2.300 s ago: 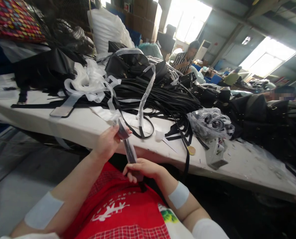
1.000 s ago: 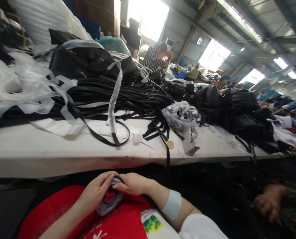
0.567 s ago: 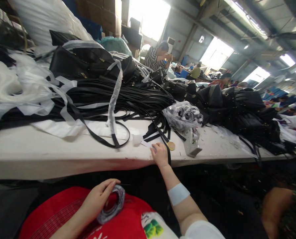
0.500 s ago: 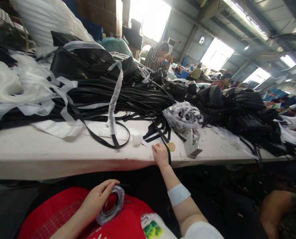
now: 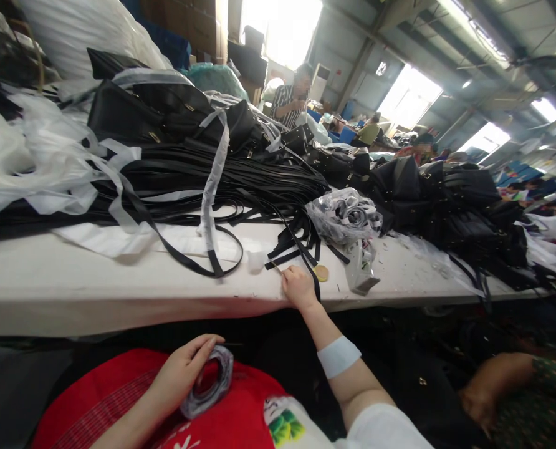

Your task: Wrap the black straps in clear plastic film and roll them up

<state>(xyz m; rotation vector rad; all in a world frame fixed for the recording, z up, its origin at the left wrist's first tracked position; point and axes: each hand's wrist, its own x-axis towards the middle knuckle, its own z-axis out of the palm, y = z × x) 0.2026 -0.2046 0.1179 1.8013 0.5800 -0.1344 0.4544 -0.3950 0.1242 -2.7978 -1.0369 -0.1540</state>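
The left hand (image 5: 184, 368) is clamped on 1 wrapped coil (image 5: 225, 375), thumb and fingers pinching its upper rim. The coil is off the table (image 5: 133, 280), in front of its near edge, against the red apron (image 5: 114, 393).

The right hand (image 5: 299, 287) is at the near edge of the table. Its fingertips appear pressed together on 1 slim item (image 5: 277, 267); the type cannot be determined. The item points toward the cut black strips (image 5: 287, 257). Just right of the hand are 1 black strap (image 5: 317, 290), running down past the near edge, and 1 yellow disc (image 5: 322, 273).

Step in hand, as judged: right-hand pickup of the slim item, left hand retaining the coil. The next move probably calls for lifting the item without snagging the strap, with steady left-hand pressure so the coil cannot unwind.
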